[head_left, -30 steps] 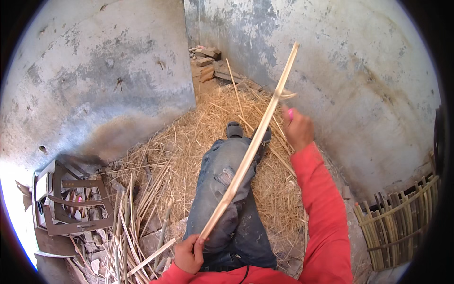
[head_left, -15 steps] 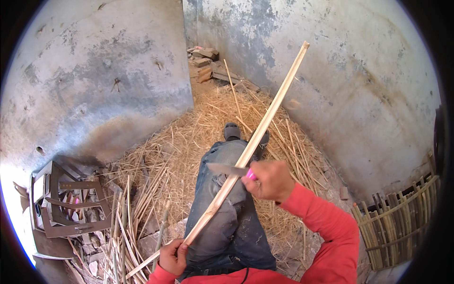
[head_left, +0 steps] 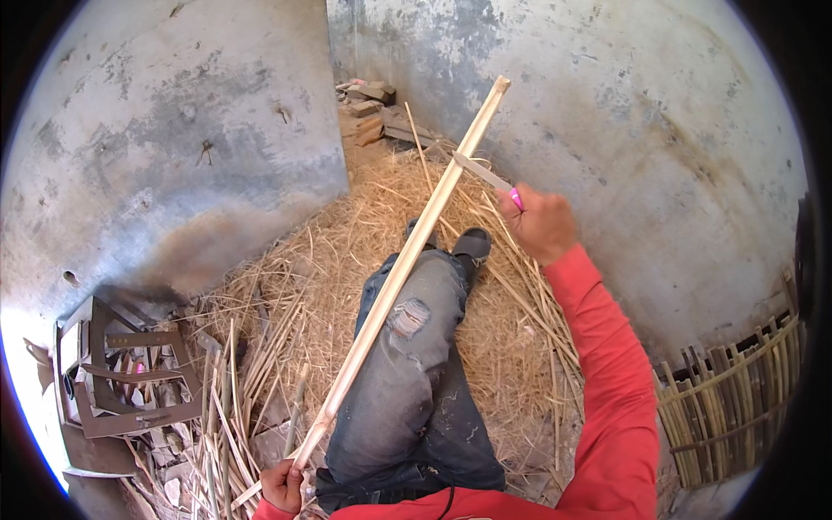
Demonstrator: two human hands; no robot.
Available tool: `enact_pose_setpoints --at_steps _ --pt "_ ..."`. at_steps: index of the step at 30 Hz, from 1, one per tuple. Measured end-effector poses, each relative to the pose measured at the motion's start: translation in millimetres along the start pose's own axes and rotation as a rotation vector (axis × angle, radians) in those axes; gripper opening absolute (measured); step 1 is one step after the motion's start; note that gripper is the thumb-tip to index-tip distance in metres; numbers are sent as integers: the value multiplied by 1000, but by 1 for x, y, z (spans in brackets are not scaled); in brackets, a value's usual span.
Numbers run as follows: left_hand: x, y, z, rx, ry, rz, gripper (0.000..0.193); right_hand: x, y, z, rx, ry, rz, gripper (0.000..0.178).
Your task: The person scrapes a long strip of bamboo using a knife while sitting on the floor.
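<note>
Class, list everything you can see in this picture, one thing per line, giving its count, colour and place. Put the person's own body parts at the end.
Bamboo strip: one, pale yellow, long, slanting from bottom left up towards the wall, lying over the legs.
Knife: one, grey blade with pink handle, blade against the upper part of the strip.
Shavings: a heap, straw-coloured, on the floor by the wall corner.
Loose strips: several, pale, on the floor at lower left.
Woven fence piece: one, brownish green, right edge.
Wood scraps: a few, brown, in the far corner.
Crate: one, brown, lower left.
Walls: grey, stained.
Legs: grey torn jeans, dark shoes.
Left hand: holds the strip's lower end.
Right hand: red sleeve, grips the knife.
</note>
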State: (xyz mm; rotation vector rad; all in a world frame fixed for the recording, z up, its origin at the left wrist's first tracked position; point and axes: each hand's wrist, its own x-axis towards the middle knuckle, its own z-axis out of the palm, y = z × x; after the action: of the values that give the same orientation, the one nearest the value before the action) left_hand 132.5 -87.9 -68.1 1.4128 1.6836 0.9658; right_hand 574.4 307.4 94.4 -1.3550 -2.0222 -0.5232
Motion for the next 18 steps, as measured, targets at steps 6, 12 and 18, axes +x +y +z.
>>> enact_pose_setpoints --at_steps 6,12,18 --pt "-8 13 5 -40 35 -48 27 -27 -54 9 220 -91 -202 48" --pt "-16 -4 0 -44 -5 -3 29 9 27 11 158 14 129 51" --pt "-31 -18 -15 -147 -34 -117 28 12 47 26 87 79 151 52"
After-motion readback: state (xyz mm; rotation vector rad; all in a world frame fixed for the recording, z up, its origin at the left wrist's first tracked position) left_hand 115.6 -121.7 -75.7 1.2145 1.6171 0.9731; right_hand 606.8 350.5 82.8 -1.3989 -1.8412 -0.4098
